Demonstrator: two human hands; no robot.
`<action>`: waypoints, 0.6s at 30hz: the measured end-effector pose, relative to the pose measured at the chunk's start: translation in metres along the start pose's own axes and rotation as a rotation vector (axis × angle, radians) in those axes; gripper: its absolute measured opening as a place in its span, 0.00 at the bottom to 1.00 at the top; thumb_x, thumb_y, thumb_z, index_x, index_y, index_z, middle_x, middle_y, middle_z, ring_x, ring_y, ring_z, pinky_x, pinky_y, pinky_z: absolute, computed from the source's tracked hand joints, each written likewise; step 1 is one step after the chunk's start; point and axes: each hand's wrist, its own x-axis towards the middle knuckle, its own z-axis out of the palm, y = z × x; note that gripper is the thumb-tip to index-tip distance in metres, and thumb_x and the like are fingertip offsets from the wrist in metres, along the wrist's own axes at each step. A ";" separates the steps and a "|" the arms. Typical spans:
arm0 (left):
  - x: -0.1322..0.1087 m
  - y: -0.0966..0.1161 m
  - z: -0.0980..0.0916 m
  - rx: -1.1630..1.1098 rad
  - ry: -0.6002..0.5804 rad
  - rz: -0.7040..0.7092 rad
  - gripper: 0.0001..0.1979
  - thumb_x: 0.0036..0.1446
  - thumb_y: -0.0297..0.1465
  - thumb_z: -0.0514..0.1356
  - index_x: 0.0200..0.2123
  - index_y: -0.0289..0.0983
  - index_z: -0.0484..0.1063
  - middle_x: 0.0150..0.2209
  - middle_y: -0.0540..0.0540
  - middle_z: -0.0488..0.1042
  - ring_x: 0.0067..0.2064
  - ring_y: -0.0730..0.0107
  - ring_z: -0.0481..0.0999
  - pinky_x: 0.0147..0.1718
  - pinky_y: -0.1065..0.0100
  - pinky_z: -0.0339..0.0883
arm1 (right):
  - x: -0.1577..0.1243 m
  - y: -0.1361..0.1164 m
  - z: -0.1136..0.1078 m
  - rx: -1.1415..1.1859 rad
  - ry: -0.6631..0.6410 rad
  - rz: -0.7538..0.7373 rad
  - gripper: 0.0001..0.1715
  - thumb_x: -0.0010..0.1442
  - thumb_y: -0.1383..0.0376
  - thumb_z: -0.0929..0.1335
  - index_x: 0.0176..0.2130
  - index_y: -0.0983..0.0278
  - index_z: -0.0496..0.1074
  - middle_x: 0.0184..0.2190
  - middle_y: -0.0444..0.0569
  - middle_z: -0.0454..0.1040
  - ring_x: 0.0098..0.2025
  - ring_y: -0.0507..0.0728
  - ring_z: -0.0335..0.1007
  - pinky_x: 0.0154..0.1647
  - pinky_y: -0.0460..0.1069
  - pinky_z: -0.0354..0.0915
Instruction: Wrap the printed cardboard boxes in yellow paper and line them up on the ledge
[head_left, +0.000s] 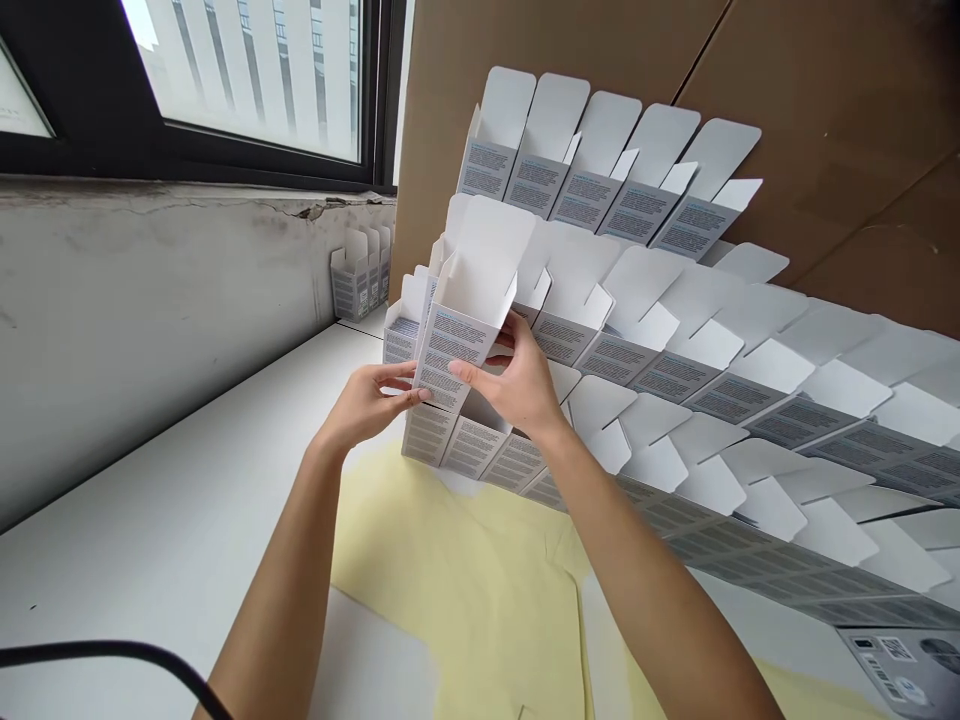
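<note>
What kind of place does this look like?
Probably a small packing or carton-assembly workspace: rows of white printed cartons stand open on a white table, large brown cardboard sheets lean behind them, and a window looks onto a tall building.

I had two hands in view, my left hand (367, 405) and my right hand (517, 375), and between them exactly one white carton (465, 325). Behind it, the top row held five open cartons (607, 190). The rows below ran past the right edge, so I couldn't count them. In the far corner I made out about three small cartons (356, 275), though they were too small to be sure. I also saw one window (247, 70), one black cable (97, 652), one yellow sheet (450, 580), and three brown cardboard panels (570, 60).
</note>
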 end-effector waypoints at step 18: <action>0.003 -0.005 0.007 -0.082 0.115 0.097 0.21 0.46 0.44 0.68 0.42 0.39 0.80 0.49 0.42 0.75 0.44 0.59 0.75 0.44 0.58 0.75 | -0.002 -0.006 -0.006 -0.492 0.063 -0.444 0.26 0.62 0.61 0.66 0.59 0.54 0.64 0.64 0.52 0.50 0.63 0.68 0.54 0.62 0.68 0.58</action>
